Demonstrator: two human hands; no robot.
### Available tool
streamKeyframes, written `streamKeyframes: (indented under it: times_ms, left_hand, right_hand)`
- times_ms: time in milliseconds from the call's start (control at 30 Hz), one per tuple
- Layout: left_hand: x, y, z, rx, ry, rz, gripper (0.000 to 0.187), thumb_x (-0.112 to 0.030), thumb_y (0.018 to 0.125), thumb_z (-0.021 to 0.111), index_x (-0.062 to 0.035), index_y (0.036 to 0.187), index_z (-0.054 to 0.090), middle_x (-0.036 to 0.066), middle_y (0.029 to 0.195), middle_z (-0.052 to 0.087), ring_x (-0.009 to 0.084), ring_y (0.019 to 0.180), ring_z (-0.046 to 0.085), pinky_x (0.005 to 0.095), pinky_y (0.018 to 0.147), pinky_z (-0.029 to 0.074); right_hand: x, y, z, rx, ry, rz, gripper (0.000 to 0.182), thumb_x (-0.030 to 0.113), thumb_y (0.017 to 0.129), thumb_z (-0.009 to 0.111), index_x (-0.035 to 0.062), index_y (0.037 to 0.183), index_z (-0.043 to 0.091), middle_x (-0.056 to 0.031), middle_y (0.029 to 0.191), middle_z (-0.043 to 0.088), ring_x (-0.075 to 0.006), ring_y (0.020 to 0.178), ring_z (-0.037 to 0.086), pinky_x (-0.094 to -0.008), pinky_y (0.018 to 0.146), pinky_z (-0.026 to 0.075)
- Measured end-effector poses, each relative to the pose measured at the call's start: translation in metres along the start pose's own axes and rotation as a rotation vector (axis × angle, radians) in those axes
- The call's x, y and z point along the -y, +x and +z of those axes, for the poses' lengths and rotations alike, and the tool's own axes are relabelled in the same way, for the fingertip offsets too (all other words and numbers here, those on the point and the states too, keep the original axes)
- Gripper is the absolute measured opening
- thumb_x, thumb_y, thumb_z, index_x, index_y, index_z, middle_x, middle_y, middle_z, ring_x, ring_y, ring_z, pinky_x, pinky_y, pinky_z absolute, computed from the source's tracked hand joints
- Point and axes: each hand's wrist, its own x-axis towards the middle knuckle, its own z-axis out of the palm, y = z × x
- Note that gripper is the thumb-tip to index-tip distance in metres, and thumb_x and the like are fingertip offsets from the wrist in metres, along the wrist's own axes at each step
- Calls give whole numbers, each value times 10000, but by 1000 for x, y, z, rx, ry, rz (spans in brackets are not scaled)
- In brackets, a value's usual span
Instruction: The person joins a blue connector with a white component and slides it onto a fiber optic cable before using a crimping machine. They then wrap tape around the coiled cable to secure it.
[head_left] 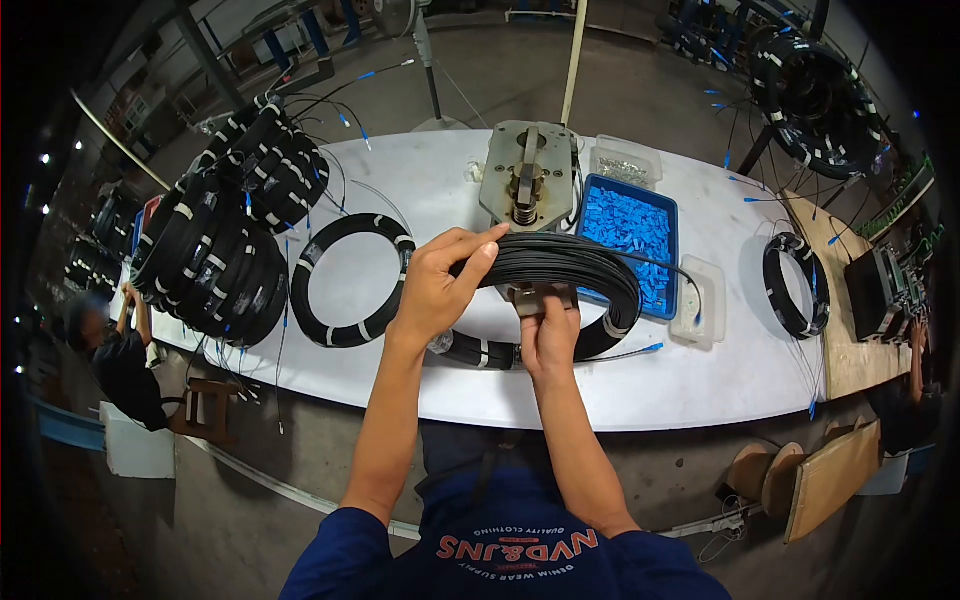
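Note:
A coil of black cable is held tilted up at the front of a metal bench press, its lower part near the white table top. My left hand is closed over the coil's upper left side, thumb and fingers on the strands. Inside the ring, my right hand is closed against the underside of the upper strands, beside a small metal part of the press. Some of its fingertips are hidden. A blue-tipped cable end sticks out to the right; another end reaches toward a clear tray.
A blue bin of small blue parts stands right of the press, with a clear box behind. Wrapped coils lie left and right. Stacked coils crowd the table's left end. A person works there; another's hand shows far right.

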Motion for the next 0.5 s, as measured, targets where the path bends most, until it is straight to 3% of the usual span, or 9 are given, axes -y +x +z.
streamKeyframes:
  times_ms: [133,200,300,500]
  left_hand:
    - [-8,4,-2,-9,-26,77,283,-144,978,532,1,1170,681,78,795,632,138,719,535,284,675,434]
    - [-27,9,-9,139,128,-162,295,-124,976,497,14,1178,662,116,831,655,148,749,585,302,703,468]
    - [-7,8,4,60,92,19,306,-109,970,470,3,1191,649,139,885,664,182,767,620,316,718,488]
    - [-18,5,15,48,183,30,317,-104,959,468,-55,1210,656,123,917,659,243,749,620,325,710,492]
  right_hand:
    - [5,-1,9,42,28,0,308,-48,883,531,-3,1188,539,-106,1131,617,-229,1035,626,-388,941,538]
    - [7,-1,15,72,53,-20,308,-82,866,526,-7,1165,536,-100,1089,621,-213,994,635,-373,914,550]
    - [4,4,16,120,30,-33,342,-86,850,549,4,1179,537,-81,1092,622,-182,996,630,-327,920,522]
    - [6,3,17,118,39,-45,365,-92,833,580,7,1181,536,-68,1087,624,-158,988,625,-288,894,510]
